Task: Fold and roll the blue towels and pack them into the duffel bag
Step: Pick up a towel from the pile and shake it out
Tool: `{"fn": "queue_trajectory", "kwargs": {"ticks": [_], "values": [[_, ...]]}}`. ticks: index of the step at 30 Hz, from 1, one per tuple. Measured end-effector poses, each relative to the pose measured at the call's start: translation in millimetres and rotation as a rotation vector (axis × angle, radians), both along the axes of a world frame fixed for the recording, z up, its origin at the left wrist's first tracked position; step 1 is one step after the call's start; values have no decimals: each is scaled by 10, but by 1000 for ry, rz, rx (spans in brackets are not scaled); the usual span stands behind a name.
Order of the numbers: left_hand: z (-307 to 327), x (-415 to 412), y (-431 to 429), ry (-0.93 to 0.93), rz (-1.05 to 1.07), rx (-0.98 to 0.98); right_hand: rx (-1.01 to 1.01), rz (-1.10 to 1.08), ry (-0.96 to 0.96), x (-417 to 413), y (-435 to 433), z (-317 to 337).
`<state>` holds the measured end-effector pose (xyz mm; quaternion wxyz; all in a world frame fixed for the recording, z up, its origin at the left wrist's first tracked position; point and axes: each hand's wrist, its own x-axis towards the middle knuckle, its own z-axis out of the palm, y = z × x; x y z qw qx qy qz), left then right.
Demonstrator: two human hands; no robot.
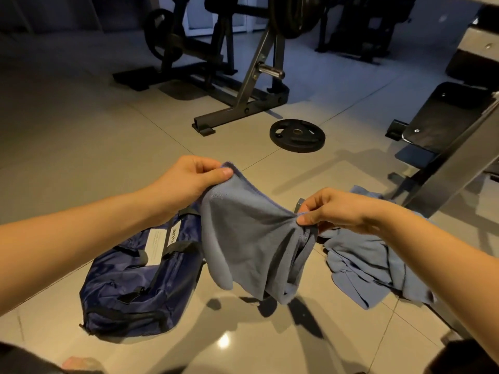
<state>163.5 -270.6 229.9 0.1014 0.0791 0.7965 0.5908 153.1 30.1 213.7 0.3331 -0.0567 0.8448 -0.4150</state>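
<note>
Towel (251, 238) hanging bunched, left hand (189, 179) and right hand (332, 209) each pinching edge; uneven grip risking crooked fold.

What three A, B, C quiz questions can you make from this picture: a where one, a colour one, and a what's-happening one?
1. Where is the navy fabric duffel bag?
A. On a shelf
B. On the tiled floor
C. On a table
2. What colour is the round weight plate?
A. Black
B. Red
C. Yellow
3. What is happening to the light blue cloth towel?
A. Lies folded flat
B. Sits rolled in the bag
C. Hangs pinched by the left hand and right hand
Answers: B, it lies on the tiles; A, it looks black all over; C, both hands pinch its top edge.
</note>
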Motion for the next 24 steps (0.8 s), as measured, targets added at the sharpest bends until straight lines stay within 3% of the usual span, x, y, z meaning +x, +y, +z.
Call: {"fn": "queue_trajectory", "kwargs": {"ticks": [3, 8, 13, 17, 24], "values": [[75, 27, 63, -12, -63, -34, -81, -61, 4, -32, 78, 124], [148, 166, 209, -12, -344, -161, -154, -161, 140, 13, -99, 220], [137, 210, 333, 100, -306, -58, -278, -210, 247, 140, -381, 225], [90, 199, 339, 164, -294, -73, -384, -192, 133, 211, -442, 237], [57, 216, 357, 87, -272, -59, -479, -251, 140, 296, -510, 287]]}}
